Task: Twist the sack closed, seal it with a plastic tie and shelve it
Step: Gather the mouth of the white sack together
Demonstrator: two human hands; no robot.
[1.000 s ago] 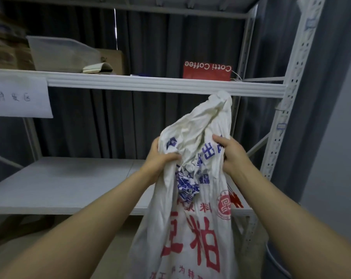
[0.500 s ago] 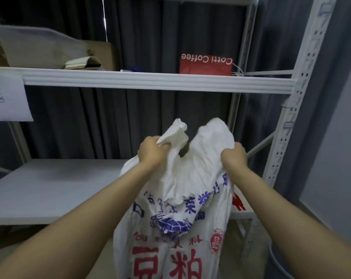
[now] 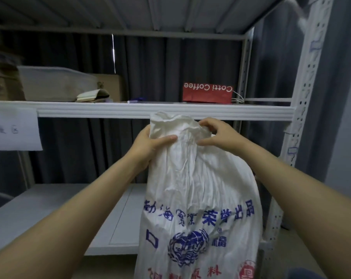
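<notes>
While upright, sack (image 3: 198, 198) has each hand gripping its neck.

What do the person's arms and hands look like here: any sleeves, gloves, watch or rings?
Both forearms are bare as far back as the frame shows, with no sleeves in sight. The left hand and right hand wear no gloves. No watch, bracelet or strap shows at either wrist, and no ring shows on the visible fingers. No markings or cables anywhere.

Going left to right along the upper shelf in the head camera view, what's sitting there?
Cardboard boxes → translucent plastic bin → small notebook → red Cotti Coffee paper bag.
</notes>
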